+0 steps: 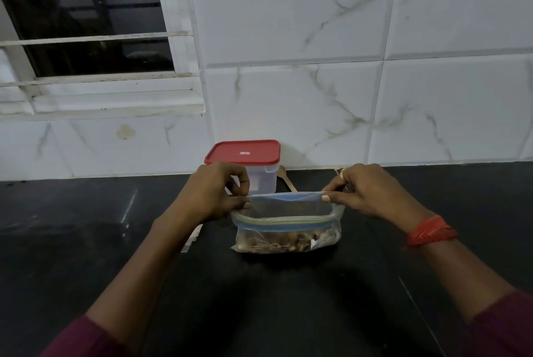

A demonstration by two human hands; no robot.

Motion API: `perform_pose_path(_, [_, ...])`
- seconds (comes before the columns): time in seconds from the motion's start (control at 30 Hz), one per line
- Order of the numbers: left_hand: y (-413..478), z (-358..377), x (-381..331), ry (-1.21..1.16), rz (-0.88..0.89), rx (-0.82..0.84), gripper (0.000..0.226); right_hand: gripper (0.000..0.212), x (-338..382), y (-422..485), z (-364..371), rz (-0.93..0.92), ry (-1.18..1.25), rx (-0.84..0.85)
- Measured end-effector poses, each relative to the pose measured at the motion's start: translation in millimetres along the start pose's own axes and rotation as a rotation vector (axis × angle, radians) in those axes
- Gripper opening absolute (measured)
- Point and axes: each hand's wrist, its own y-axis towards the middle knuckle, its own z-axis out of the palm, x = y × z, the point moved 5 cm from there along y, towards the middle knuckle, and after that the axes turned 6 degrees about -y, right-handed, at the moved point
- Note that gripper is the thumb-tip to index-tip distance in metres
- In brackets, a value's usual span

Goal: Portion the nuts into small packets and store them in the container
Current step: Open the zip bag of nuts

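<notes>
A clear zip bag (288, 226) with a blue seal strip stands on the black counter, brown nuts (285, 241) lying in its bottom. My left hand (213, 192) pinches the left end of the bag's far rim. My right hand (366, 192) pinches the right end, so the mouth is held apart. Behind the bag, against the wall, sits a translucent container (264, 177) with its red lid (243, 151) on.
A pale spoon (285, 180) lies just right of the container. Some white packet edges (191, 238) show under my left forearm. The black counter (86, 226) runs to a white marble-tiled wall (317, 68), with a barred window (86, 24) at the upper left.
</notes>
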Motion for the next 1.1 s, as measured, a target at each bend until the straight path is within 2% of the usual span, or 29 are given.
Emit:
perform_pose_path(0.17, [-2, 7, -6, 0.077, 0.062, 0.073, 0.029, 0.041, 23, -4, 5, -0.11, 0.018, 0.133])
perform_pose_path(0.23, [-2, 10, -7, 0.107, 0.049, 0.114, 0.027, 0.043, 37, -7, 11, -0.145, -0.02, 0.123])
perform_pose_path(0.37, [-3, 12, -12, 0.184, 0.06, 0.193, 0.021, 0.036, 58, -11, 24, -0.23, -0.147, 0.016])
perform_pose_path(0.67, [-4, 13, -11, 0.17, 0.072, 0.28, 0.017, 0.026, 53, -10, 21, -0.252, -0.022, -0.065])
perform_pose_path(0.77, [-5, 21, -16, 0.145, 0.118, 0.298, 0.021, 0.022, 54, -10, 22, -0.234, -0.004, -0.042])
perform_pose_path(1.1, [-4, 18, -12, 0.085, 0.122, 0.321, 0.004, 0.02, 45, -6, 21, -0.141, 0.027, 0.125])
